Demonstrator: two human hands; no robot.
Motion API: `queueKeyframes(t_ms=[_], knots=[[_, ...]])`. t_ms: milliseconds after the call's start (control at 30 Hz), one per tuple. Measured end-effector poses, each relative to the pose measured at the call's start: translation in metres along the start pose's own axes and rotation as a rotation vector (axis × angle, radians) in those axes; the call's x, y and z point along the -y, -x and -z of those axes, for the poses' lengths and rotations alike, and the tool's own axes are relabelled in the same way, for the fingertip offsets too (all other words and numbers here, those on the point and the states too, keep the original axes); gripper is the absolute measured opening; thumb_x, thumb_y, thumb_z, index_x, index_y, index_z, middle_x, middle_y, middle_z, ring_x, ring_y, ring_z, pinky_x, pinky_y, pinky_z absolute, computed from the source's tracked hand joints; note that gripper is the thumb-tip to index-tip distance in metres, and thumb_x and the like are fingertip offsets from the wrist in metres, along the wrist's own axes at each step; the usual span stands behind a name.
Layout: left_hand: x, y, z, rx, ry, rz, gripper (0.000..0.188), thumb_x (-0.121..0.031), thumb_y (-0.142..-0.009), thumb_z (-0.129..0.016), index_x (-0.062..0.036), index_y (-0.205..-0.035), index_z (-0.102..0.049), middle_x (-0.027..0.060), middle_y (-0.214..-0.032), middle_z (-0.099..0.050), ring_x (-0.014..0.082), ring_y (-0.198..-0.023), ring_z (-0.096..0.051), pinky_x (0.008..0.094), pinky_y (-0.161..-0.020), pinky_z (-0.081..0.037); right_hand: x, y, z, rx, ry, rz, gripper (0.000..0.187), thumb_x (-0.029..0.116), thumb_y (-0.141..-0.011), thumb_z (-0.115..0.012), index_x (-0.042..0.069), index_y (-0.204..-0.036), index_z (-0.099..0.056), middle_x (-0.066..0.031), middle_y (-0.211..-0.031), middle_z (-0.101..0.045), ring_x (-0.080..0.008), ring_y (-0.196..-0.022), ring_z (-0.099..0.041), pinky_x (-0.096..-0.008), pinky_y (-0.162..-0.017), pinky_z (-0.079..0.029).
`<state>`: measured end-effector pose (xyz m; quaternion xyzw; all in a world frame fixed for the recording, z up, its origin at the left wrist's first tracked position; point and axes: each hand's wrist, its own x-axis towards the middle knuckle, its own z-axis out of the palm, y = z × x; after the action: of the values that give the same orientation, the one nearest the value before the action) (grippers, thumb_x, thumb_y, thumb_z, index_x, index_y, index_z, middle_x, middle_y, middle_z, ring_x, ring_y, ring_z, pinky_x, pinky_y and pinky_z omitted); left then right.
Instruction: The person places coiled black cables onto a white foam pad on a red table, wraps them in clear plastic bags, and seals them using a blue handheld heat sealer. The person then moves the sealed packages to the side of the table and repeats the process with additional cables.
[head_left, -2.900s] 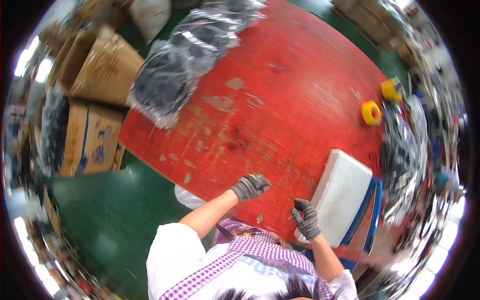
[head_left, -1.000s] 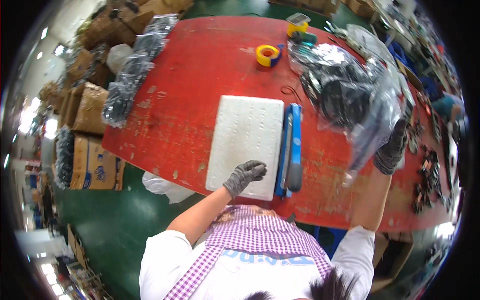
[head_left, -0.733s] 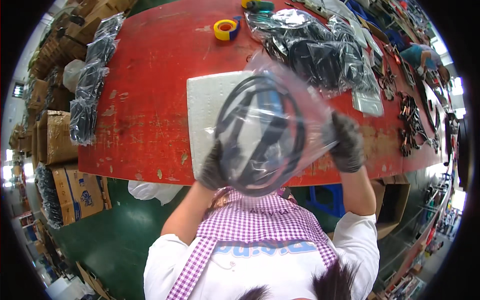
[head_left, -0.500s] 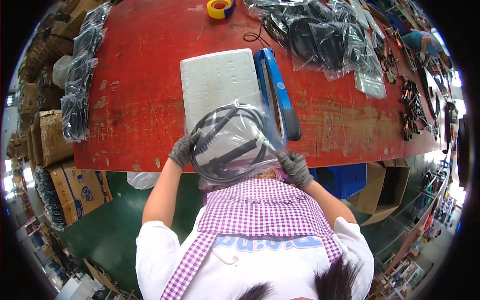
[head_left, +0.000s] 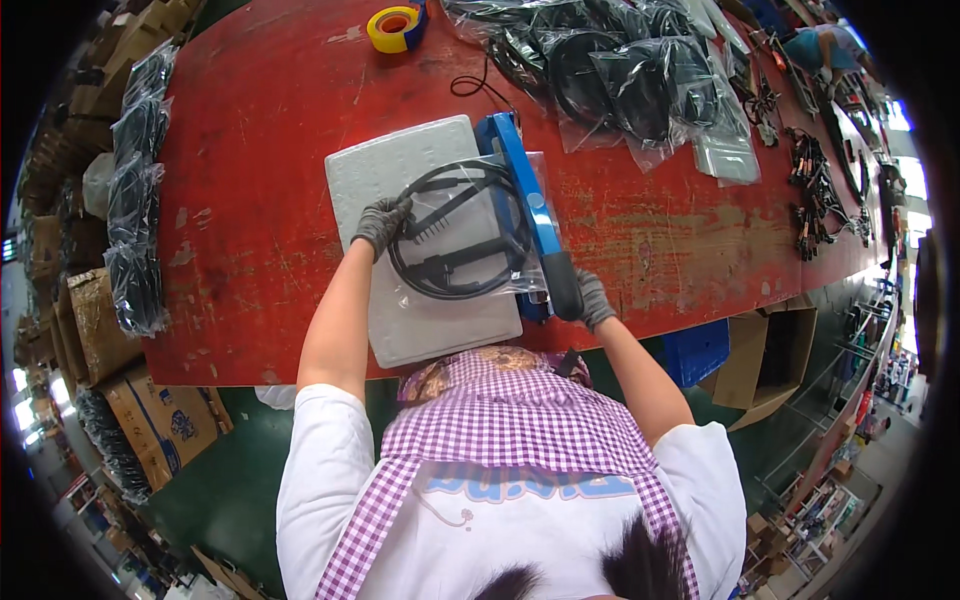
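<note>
A coiled black cable with black plastic parts (head_left: pixel 455 262) lies in a clear plastic bag (head_left: pixel 482 215) above a white foam block (head_left: pixel 425 335). My left hand (head_left: pixel 383 224), in a dark grey glove, is closed on the bag's left side. The bag's right edge passes under the arm of a blue hand-operated bag sealer (head_left: pixel 532 195), which lies along the block's right side. My gloved right hand (head_left: pixel 595 302) is against the right side of the sealer's black handle (head_left: pixel 564 288). Its fingers are partly hidden there, so I cannot tell what they grip.
A roll of yellow tape (head_left: pixel 394 27) sits at the far edge of the red table (head_left: pixel 260 200). Bagged black cables (head_left: pixel 640 90) are piled at the far right, and more bagged cables (head_left: pixel 137 200) line the left edge. Cardboard boxes (head_left: pixel 150 425) stand below.
The bag has moved away from my body, its right edge now under the sealer's arm. My left hand has moved forward with it. The right hand has come up to the sealer's handle.
</note>
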<state>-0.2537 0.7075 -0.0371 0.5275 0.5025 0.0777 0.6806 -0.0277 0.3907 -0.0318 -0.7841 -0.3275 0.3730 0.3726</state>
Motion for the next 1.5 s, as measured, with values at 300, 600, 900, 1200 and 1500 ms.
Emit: queueKeyframes(t_ms=[300,600,900,1200,1500], knots=[[-0.01,-0.007,0.026,-0.04,-0.208,0.057,0.019,-0.029,-0.079,-0.059,-0.0108,-0.075,-0.059,-0.005,-0.058,-0.051,0.0052,-0.049,-0.042,0.0207,-0.044,-0.032,0.149,0.017,0.001,0.033,0.649,0.098,0.057,0.028,-0.077,-0.054,-0.001,-0.122,-0.034,-0.0209,-0.117,-0.042,-0.0299,-0.104,-0.046,-0.0381,-0.086,-0.039],[-0.005,0.031,0.017,-0.248,-0.448,-0.044,0.032,-0.033,-0.077,-0.059,-0.0019,-0.087,-0.058,0.0064,-0.073,-0.059,0.0149,-0.066,-0.055,0.0273,-0.064,-0.045,0.051,0.015,-0.052,-0.312,0.52,0.534,0.052,0.016,-0.07,-0.055,-0.001,-0.117,-0.04,-0.0263,-0.118,-0.04,-0.0403,-0.097,-0.047,-0.0453,-0.082,-0.039],[0.072,0.073,0.005,-0.386,-0.3,0.132,0.036,-0.031,-0.074,-0.06,0.002,-0.087,-0.056,0.0124,-0.077,-0.06,0.019,-0.065,-0.052,0.0311,-0.062,-0.041,0.054,0.018,-0.048,-0.304,0.469,0.532,0.048,0.014,-0.069,-0.055,-0.001,-0.113,-0.044,-0.027,-0.117,-0.04,-0.0411,-0.098,-0.047,-0.045,-0.083,-0.04],[0.077,0.072,-0.003,-0.45,0.227,0.064,0.016,-0.013,-0.075,-0.061,-0.0047,-0.088,-0.056,-0.0003,-0.064,-0.054,0.0078,-0.048,-0.044,0.0223,-0.041,-0.035,0.052,0.02,-0.049,-0.353,0.465,0.579,0.047,0.015,-0.07,-0.056,-0.001,-0.113,-0.044,-0.0268,-0.116,-0.041,-0.0409,-0.097,-0.048,-0.0447,-0.082,-0.041],[0.064,0.065,-0.014,-0.472,0.124,0.125,0.021,-0.018,-0.073,-0.064,-0.0035,-0.084,-0.055,0.0034,-0.071,-0.056,0.0123,-0.059,-0.047,0.0258,-0.055,-0.04,0.048,0.022,-0.049,-0.364,0.447,0.545,0.047,0.017,-0.07,-0.055,0.002,-0.114,-0.045,-0.0242,-0.116,-0.043,-0.0398,-0.098,-0.047,-0.0451,-0.081,-0.04]])
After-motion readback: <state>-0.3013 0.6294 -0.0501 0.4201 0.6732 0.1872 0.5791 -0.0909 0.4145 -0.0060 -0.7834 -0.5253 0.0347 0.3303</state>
